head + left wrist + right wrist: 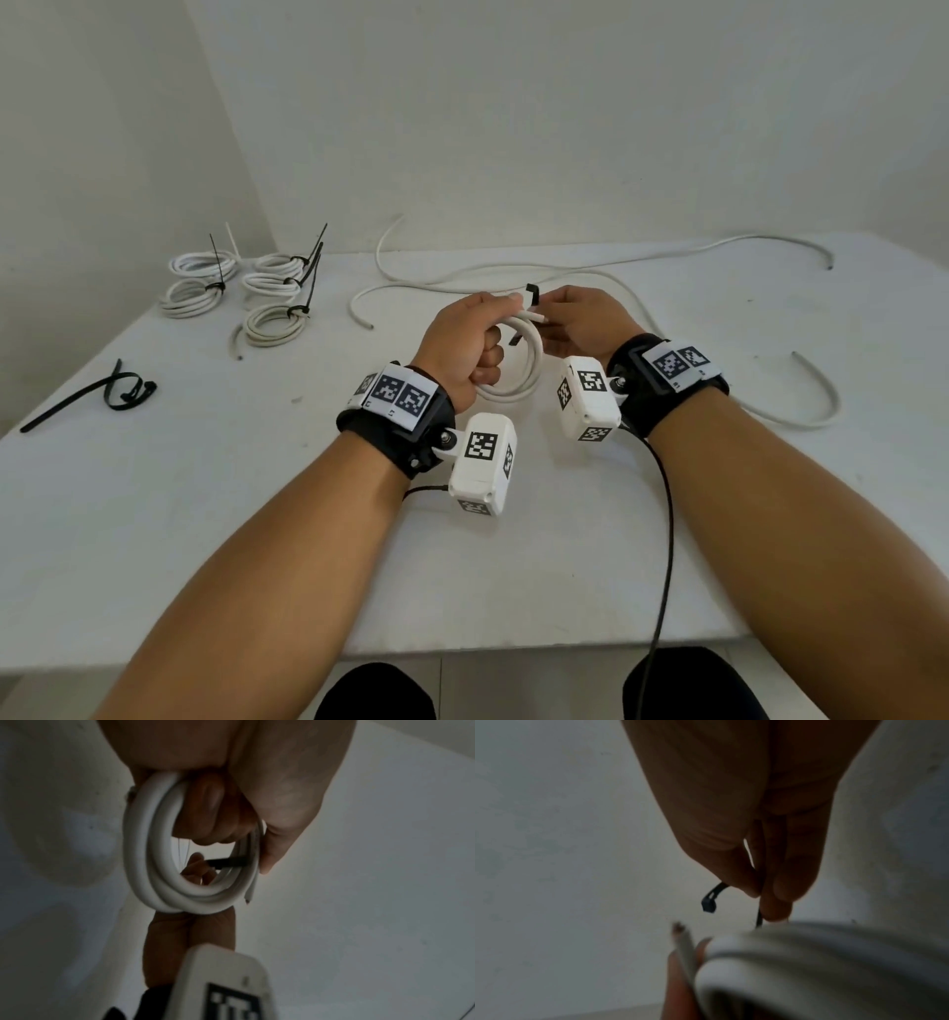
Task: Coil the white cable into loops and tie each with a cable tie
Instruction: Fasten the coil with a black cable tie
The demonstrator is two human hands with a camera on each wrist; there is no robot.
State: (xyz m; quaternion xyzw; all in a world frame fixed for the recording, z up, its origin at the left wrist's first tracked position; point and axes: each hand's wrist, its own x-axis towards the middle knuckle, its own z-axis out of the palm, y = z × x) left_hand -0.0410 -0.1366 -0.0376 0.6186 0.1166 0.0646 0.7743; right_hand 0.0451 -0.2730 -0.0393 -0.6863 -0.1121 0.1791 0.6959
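A white cable coil (518, 375) of a few loops hangs above the table middle, gripped at its top by my left hand (464, 342). The same coil (164, 866) fills the left wrist view, fingers curled through it and its cut end at the lower right. My right hand (575, 321) pinches a black cable tie (531, 294) at the coil's top; the tie's head sticks up between both hands. In the right wrist view the tie (712, 898) curves out from under the fingertips (775, 908), just above the blurred coil (808, 953).
Several tied white coils (241, 290) lie at the table's back left. Spare black ties (102, 393) lie near the left edge. Loose white cables (590, 262) snake across the back and right (816, 406). A black cord (665, 539) trails from my right wrist.
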